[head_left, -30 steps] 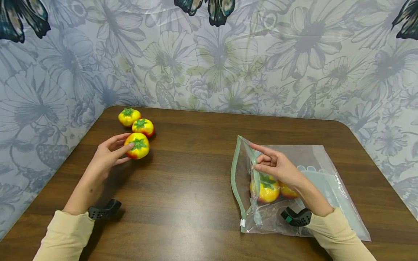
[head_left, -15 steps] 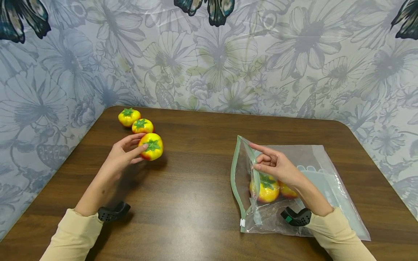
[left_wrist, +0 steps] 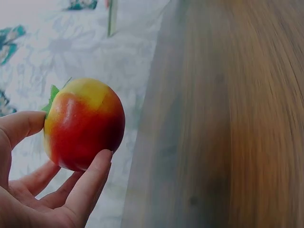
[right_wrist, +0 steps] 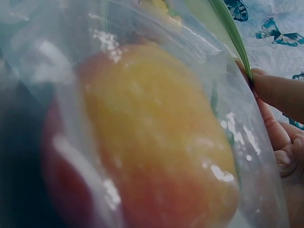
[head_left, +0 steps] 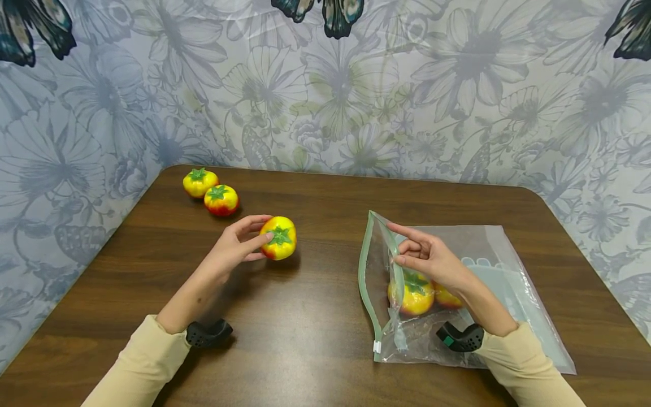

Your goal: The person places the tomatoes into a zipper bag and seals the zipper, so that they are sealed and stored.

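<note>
My left hand [head_left: 239,247] holds a yellow-and-red persimmon [head_left: 278,238] with a green leafy top, over the middle of the table. In the left wrist view, thumb and fingertips [left_wrist: 102,159] press on opposite sides of the persimmon [left_wrist: 88,126]. On the right, my right hand [head_left: 429,260] pinches the green rim of a clear slider bag [head_left: 468,243] and keeps its mouth apart. Inside the bag lie a persimmon [head_left: 417,299] near the opening and another persimmon [head_left: 447,297] behind it, partly hidden by the hand. The right wrist view shows a blurred persimmon [right_wrist: 161,137] through the plastic.
Two more persimmons, a far one [head_left: 200,182] and a nearer one [head_left: 221,200], sit at the table's back left corner. A white slider [head_left: 377,346] is at the bag's near corner. Behind the brown wooden table [head_left: 315,339] hangs a flowered wall covering [head_left: 325,102].
My left hand has carried the persimmon to the right, away from the two at the back left. The right hand and the bag have stayed in place.
</note>
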Available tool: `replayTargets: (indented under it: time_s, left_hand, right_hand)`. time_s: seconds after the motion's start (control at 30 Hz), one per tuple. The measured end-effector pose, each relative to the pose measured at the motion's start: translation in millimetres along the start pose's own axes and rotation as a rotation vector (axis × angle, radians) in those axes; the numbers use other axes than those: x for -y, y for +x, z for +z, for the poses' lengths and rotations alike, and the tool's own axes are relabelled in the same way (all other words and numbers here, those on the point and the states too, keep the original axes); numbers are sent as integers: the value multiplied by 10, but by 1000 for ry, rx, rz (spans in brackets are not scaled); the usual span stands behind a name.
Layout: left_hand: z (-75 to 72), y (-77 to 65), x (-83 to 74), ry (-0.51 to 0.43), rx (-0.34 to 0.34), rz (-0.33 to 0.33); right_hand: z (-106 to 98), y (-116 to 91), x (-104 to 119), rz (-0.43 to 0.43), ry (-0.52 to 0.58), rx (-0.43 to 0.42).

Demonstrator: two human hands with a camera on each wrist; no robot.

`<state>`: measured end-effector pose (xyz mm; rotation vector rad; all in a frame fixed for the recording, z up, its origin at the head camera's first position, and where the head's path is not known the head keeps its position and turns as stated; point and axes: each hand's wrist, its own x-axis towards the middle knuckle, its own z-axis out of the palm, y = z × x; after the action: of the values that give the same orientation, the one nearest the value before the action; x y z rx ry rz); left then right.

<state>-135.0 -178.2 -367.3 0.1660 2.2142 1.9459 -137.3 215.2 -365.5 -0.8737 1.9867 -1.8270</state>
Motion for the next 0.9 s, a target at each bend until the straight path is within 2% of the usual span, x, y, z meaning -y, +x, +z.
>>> replayTargets:
  time_s: [0.3, 0.7, 0.9]
  left_hand:
    - [402, 7, -25, -45, 80, 12]
    - [1036, -32, -52, -63, 214, 14]
    - [1260, -28, -27, -89, 257, 13]
  right_hand:
    - [46, -58, 28, -7, 8, 5]
    - [53, -107, 41, 3, 3, -3]
    - [55, -118, 52, 7, 1, 3]
